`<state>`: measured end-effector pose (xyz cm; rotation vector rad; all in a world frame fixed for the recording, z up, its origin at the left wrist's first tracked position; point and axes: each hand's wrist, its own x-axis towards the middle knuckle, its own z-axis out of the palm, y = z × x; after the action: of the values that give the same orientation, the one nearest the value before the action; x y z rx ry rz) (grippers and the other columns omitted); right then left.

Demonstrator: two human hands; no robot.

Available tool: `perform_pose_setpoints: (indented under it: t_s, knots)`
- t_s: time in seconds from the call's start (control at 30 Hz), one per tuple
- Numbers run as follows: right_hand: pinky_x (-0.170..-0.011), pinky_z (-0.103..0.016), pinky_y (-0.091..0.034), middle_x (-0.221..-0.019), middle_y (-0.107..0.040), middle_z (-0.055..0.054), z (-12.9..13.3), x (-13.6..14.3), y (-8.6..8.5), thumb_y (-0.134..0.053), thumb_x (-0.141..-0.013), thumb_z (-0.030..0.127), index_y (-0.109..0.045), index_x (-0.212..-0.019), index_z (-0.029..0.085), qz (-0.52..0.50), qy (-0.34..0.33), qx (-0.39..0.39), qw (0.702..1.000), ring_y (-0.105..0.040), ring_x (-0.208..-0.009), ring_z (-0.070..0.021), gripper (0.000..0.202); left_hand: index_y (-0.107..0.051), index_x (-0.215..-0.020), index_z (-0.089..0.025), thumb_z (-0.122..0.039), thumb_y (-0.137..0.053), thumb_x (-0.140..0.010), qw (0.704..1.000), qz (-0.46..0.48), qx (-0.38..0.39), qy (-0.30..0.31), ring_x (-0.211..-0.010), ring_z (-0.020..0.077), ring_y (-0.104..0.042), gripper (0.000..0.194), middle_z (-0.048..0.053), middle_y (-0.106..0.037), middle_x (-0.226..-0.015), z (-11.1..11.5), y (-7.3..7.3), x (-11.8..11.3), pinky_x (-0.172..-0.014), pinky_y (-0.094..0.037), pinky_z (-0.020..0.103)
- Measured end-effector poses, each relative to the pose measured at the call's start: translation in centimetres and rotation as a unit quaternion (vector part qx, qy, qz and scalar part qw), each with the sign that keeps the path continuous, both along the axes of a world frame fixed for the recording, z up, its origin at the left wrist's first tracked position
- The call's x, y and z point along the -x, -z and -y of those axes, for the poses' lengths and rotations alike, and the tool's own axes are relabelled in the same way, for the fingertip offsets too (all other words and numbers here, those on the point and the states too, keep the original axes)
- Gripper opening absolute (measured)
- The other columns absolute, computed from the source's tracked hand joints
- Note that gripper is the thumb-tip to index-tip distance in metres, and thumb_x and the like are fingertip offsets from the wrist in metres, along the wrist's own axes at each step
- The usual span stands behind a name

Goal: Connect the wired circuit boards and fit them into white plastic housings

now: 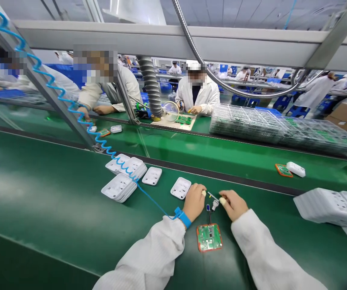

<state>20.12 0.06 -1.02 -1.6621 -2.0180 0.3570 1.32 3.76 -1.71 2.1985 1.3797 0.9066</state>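
Observation:
Above a green circuit board with an orange rim [209,237], both hands are close together at a small white part [215,205] with a thin light strip by it. My left hand [195,200], with a blue wrist strap, has its fingers closed near the strip's left end; what they hold is too small to tell. My right hand [233,204] is pinched at the strip's right side, its grip also unclear. Dark wires run from the board to the small parts, one a blue piece [208,208]. A white cover [180,188] lies left of my left hand.
Stacked white covers stand at left [119,187] and right [327,205]. A blue coiled cord [152,199] crosses to the wrist strap. Beyond the dark rail lie a board [283,170] and white case [296,169]. Clear trays [248,123] and people are behind.

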Motion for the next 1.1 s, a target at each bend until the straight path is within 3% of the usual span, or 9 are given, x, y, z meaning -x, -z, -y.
perform_pose_setpoints:
  t_s: [0.07,0.17,0.33,0.47,0.6,0.7,0.87,1.1]
  knots:
    - [-0.077,-0.031,-0.039,-0.096,-0.056,-0.008,-2.0,1.6,0.8,-0.043,-0.081,0.029,-0.057,-0.098,0.019,0.042,0.005,-0.002,0.999,-0.051,-0.087,-0.0184,0.024,-0.050,-0.081,-0.018,-0.016,-0.039,-0.082,0.998,-0.056,0.006,-0.016,-0.083,0.0174,-0.047,0.011,0.003,-0.051,-0.083,0.6,-0.4,0.4,-0.075,-0.038,0.030]
    - [-0.073,-0.028,-0.037,-0.086,-0.055,-0.006,-3.1,3.2,1.6,-0.050,-0.076,0.022,-0.058,-0.082,0.019,0.083,0.017,0.017,0.996,-0.049,-0.083,-0.0178,0.010,-0.048,-0.075,-0.019,-0.023,-0.044,-0.081,0.990,-0.137,0.024,-0.011,-0.080,0.0183,-0.046,0.008,0.003,-0.049,-0.080,1.8,-0.8,0.7,-0.070,-0.035,0.031]
    - [-0.059,-0.023,-0.034,-0.072,-0.054,0.000,-1.5,2.2,1.7,-0.046,-0.076,0.021,-0.052,-0.077,0.019,0.027,0.027,0.032,0.999,-0.048,-0.062,-0.0121,0.005,-0.047,-0.080,-0.018,-0.031,-0.047,-0.080,0.978,-0.203,0.042,0.023,-0.083,0.0205,-0.045,0.013,0.005,-0.049,-0.085,3.8,-1.5,0.0,-0.071,-0.032,0.033]
    - [-0.058,-0.023,-0.037,-0.072,-0.055,0.000,0.4,0.8,1.9,-0.042,-0.080,0.029,-0.053,-0.082,0.020,-0.050,-0.011,0.004,0.999,-0.049,-0.059,-0.0110,0.014,-0.046,-0.083,-0.018,-0.024,-0.045,-0.081,0.978,-0.199,0.025,0.057,-0.084,0.0208,-0.045,0.007,0.006,-0.050,-0.089,4.5,-1.6,-0.6,-0.072,-0.033,0.033]
    - [-0.063,-0.025,-0.039,-0.080,-0.056,-0.003,1.6,0.7,2.0,-0.038,-0.084,0.033,-0.054,-0.082,0.020,-0.089,-0.056,-0.060,0.993,-0.052,-0.069,-0.0127,0.021,-0.045,-0.084,-0.018,-0.012,-0.043,-0.077,0.988,-0.134,0.028,0.071,-0.083,0.0195,-0.047,0.010,0.005,-0.053,-0.089,4.5,-1.1,-0.7,-0.072,-0.035,0.032]
    - [-0.068,-0.026,-0.040,-0.083,-0.058,-0.003,1.9,1.0,1.9,-0.035,-0.086,0.034,-0.054,-0.083,0.021,-0.093,-0.069,-0.069,0.991,-0.053,-0.076,-0.0139,0.024,-0.045,-0.089,-0.019,-0.007,-0.041,-0.075,0.995,-0.026,0.073,0.068,-0.077,0.0167,-0.050,0.019,0.002,-0.055,-0.083,4.0,-0.7,-0.6,-0.070,-0.038,0.030]
    - [-0.068,-0.027,-0.040,-0.083,-0.058,-0.004,2.0,1.2,1.4,-0.031,-0.088,0.037,-0.054,-0.083,0.021,-0.057,-0.061,-0.059,0.995,-0.052,-0.077,-0.0150,0.028,-0.050,-0.090,-0.019,-0.006,-0.047,-0.070,0.967,0.154,0.185,0.082,-0.069,0.0112,-0.052,0.024,-0.001,-0.057,-0.078,3.2,-0.5,-0.5,-0.065,-0.042,0.024]
    - [-0.069,-0.028,-0.039,-0.082,-0.056,-0.004,2.0,1.1,1.4,-0.029,-0.089,0.039,-0.053,-0.083,0.021,-0.053,-0.071,-0.053,0.995,-0.051,-0.077,-0.0153,0.031,-0.054,-0.079,-0.016,-0.009,-0.050,-0.068,0.956,0.186,0.207,0.092,-0.062,0.0096,-0.048,0.014,-0.003,-0.053,-0.069,3.2,-1.0,-0.6,-0.059,-0.040,0.022]
